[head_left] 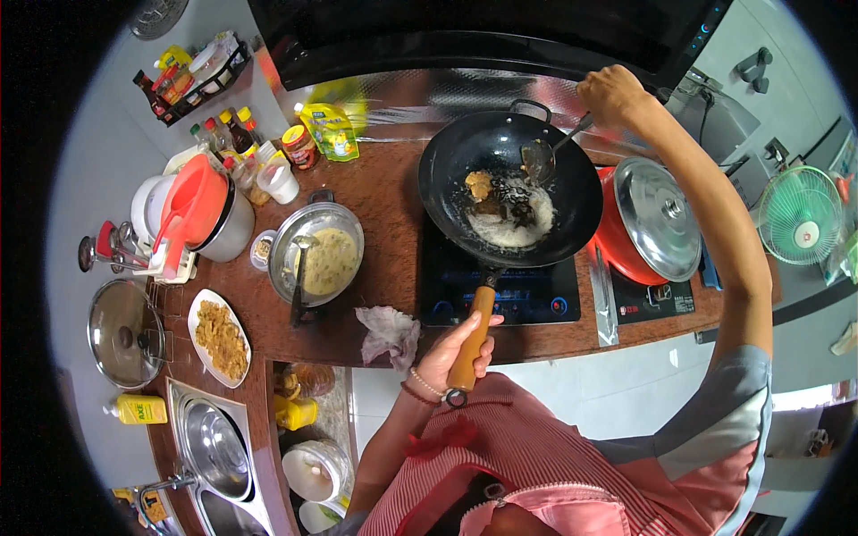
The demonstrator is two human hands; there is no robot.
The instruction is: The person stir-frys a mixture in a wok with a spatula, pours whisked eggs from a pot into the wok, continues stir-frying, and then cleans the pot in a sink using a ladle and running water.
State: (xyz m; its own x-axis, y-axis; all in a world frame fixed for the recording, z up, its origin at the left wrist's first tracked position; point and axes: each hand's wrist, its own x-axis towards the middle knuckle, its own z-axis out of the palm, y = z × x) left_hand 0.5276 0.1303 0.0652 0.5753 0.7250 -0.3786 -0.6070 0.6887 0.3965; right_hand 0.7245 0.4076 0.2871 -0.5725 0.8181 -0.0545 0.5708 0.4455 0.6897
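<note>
A black wok (456, 161) stands tilted on an induction cooktop (500, 295), with foaming oil (509, 228) and a browned fried piece (479, 185) in it. My left hand (458, 350) is wrapped round its wooden handle (474, 330). High at the wok's right, my right hand (614, 92) grips the handle of a metal spatula (539, 163), whose blade rests over the far inner wall of the wok. To the left, a steel pot (281, 246) holds pale batter (329, 261) with a ladle (304, 268) in it. Fried pieces (222, 339) lie on a white plate (204, 299).
Right of the wok is a red pot (617, 237) with a steel lid (657, 219). A crumpled cloth (389, 335) lies by the counter's front edge. Sauce bottles (237, 134) and stacked bowls (192, 201) stand at the back left. A sink (214, 447) is at the lower left.
</note>
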